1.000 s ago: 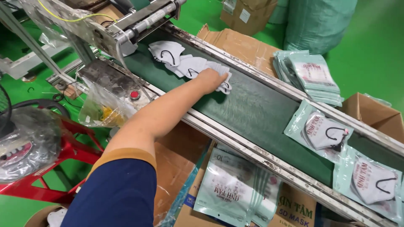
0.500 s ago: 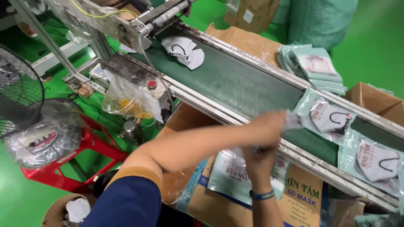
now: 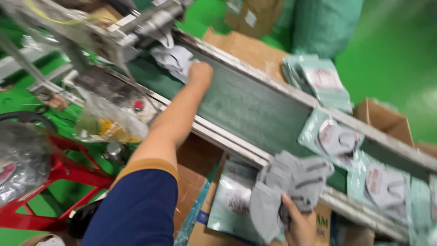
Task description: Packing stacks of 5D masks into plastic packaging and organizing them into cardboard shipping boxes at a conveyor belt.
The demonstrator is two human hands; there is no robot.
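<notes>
My left hand (image 3: 200,73) is stretched out over the dark green conveyor belt (image 3: 255,109) and rests on a pile of grey face masks (image 3: 175,61) at the belt's far end, fingers curled on them. Down by the near rail, my right hand (image 3: 300,225) grips a bunch of grey face masks (image 3: 287,191). Two pale green mask packets (image 3: 334,136) (image 3: 387,184) lie on the belt to the right.
A stack of pale green packets (image 3: 318,82) sits beyond the belt. Cardboard boxes (image 3: 384,118) stand around the belt, one below holding packets (image 3: 234,200). A machine with a red button (image 3: 139,105) and a red metal frame (image 3: 59,177) are at left.
My left hand has swung back from the packets near the belt's right part to the mask pile at the far end. My right hand now holds a bunch of grey masks.
</notes>
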